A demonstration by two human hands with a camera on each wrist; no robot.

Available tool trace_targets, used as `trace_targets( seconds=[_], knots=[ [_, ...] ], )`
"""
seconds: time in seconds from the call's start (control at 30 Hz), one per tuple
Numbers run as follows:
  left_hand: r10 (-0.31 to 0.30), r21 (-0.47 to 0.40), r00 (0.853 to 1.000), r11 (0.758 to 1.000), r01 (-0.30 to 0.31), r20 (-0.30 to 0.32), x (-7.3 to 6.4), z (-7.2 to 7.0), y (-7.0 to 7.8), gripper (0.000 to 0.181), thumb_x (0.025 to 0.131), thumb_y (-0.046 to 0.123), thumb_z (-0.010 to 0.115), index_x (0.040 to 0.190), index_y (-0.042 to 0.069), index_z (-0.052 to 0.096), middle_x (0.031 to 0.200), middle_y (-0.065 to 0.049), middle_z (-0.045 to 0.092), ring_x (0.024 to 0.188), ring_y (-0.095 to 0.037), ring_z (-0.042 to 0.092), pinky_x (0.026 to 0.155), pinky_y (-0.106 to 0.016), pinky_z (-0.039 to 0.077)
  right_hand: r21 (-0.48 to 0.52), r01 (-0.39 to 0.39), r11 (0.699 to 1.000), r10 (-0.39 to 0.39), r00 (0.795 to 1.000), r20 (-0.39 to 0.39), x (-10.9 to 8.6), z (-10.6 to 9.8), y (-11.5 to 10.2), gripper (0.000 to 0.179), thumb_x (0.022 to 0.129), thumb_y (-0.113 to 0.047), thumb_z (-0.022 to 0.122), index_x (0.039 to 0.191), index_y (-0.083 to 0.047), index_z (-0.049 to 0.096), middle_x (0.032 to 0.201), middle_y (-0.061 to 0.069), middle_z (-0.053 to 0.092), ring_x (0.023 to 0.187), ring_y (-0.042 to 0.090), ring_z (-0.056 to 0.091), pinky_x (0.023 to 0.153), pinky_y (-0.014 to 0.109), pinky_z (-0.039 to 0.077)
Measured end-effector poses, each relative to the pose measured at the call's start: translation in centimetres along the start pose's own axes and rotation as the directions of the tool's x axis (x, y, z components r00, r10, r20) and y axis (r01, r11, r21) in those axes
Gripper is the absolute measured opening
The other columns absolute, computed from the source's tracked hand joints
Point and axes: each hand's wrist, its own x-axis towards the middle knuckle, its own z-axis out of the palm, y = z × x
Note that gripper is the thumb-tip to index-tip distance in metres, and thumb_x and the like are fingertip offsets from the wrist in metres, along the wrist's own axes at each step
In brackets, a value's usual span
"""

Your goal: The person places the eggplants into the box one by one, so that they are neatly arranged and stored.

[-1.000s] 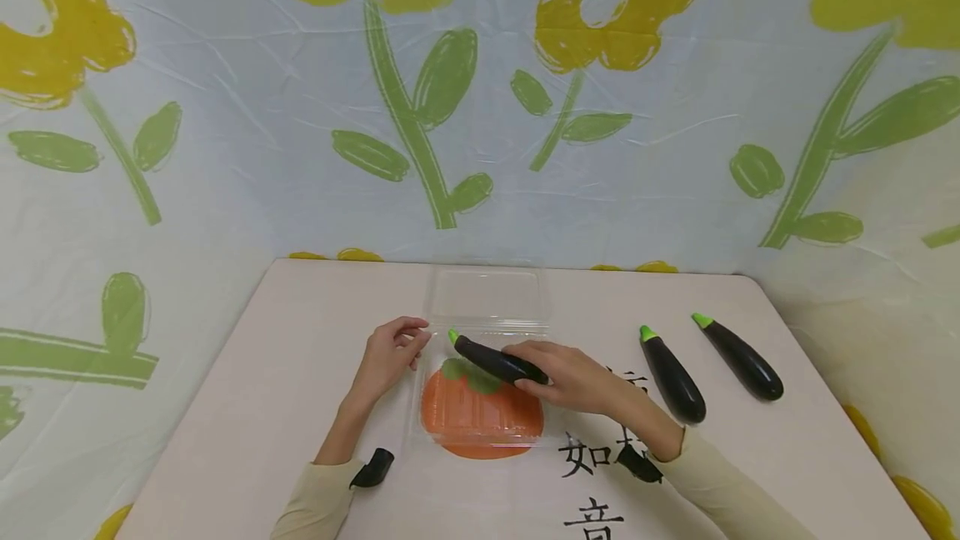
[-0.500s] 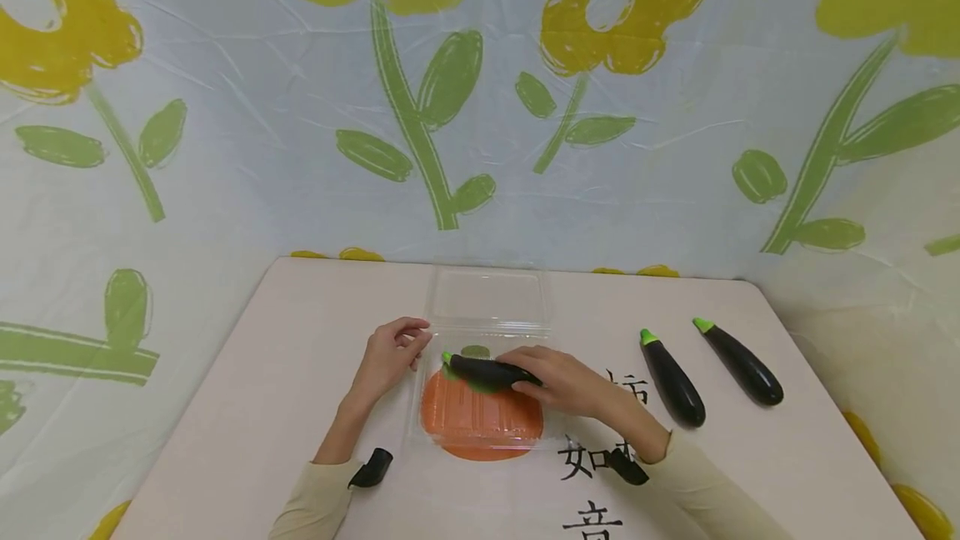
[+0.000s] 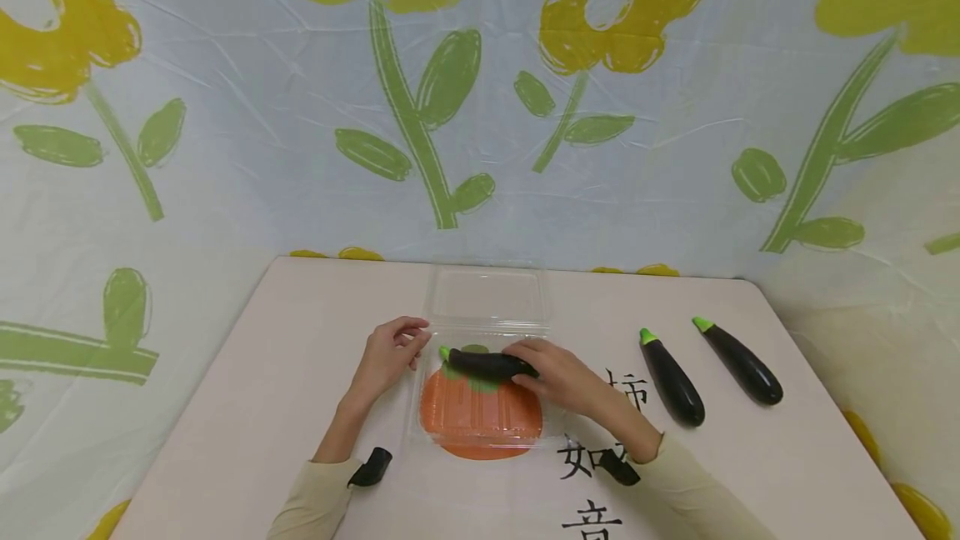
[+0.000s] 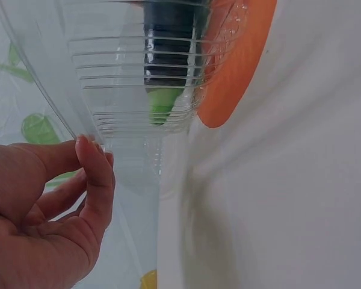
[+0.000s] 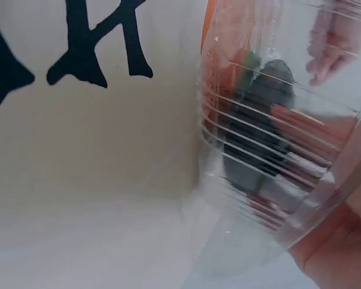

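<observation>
Currently, one dark eggplant (image 3: 483, 366) with a green stem end is grasped near its thick end by the right hand (image 3: 557, 375) and is held within the base of one clear plastic container (image 3: 487, 442), its stem pointed toward the left hand (image 3: 387, 358). By the left hand, the container's rim is pinched at the near-side corner of thumb and bent finger. Part of the eggplant is covered by the right fingers, and in both wrist views it is seen only through the ribbed clear wall. Between the two hands, an orange printed shape (image 3: 483, 452) is seen through and below the container. Just beyond the hands, one clear lid (image 3: 487, 298) is laid back. To the right of the right hand, two more eggplants, a nearer one (image 3: 672, 377) and a farther one (image 3: 738, 361), are left on the table (image 3: 315, 332), making three counted. Under and below the right wrist, at least three black characters (image 3: 590, 521) are printed, partly hidden by the arm. Farther out, all is backed by a flowered sheet (image 3: 277, 82).
</observation>
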Motion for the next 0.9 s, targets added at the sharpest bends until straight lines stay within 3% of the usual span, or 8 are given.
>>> trace_targets(
  seconds=[0.2,0.47,0.67,0.9],
  knots=[
    [0.004,0.006,1.0,1.0,-0.004,-0.003,0.1,0.0,0.0,0.025,0.098,0.007,0.071,0.12,-0.005,0.069,0.094,-0.012,0.069,0.057,-0.015,0.059,0.057,-0.033,0.058,-0.096,-0.046,0.994,0.036,0.994,-0.1,0.0,-0.2,-0.5,0.034,0.085,0.0,0.082,0.118,-0.002,0.07,0.116,0.012,0.071,0.109,0.028,0.066,0.091,0.043,0.058],
    [-0.011,-0.012,1.0,1.0,0.011,-0.006,-0.1,0.1,-0.1,0.026,0.097,0.007,0.071,0.12,-0.005,0.068,0.094,-0.013,0.068,0.058,-0.016,0.06,0.055,-0.024,0.054,-0.072,-0.053,0.996,0.041,0.985,-0.17,-0.8,-0.7,-0.6,0.031,0.087,-0.003,0.081,0.115,0.001,0.07,0.116,0.014,0.07,0.106,0.028,0.066,0.086,0.04,0.06],
    [-0.025,-0.028,1.0,0.999,0.025,-0.006,-0.2,0.1,-0.1,0.028,0.097,0.008,0.072,0.122,-0.004,0.066,0.095,-0.014,0.068,0.058,-0.017,0.06,0.057,-0.029,0.057,-0.063,-0.058,0.996,0.04,0.967,-0.253,-1.8,-1.4,-0.2,0.031,0.088,-0.003,0.081,0.116,0.0,0.07,0.116,0.012,0.068,0.108,0.027,0.066,0.088,0.04,0.06],
    [-0.034,-0.026,0.999,0.999,0.034,-0.005,-0.1,0.0,0.1,0.027,0.097,0.009,0.072,0.12,-0.005,0.067,0.095,-0.014,0.068,0.057,-0.017,0.06,0.059,-0.034,0.058,-0.029,-0.139,0.99,0.126,0.955,-0.27,-3.1,-2.7,0.5,0.035,0.09,-0.005,0.079,0.123,0.001,0.068,0.12,0.012,0.066,0.112,0.029,0.064,0.092,0.044,0.058]
  ],
)
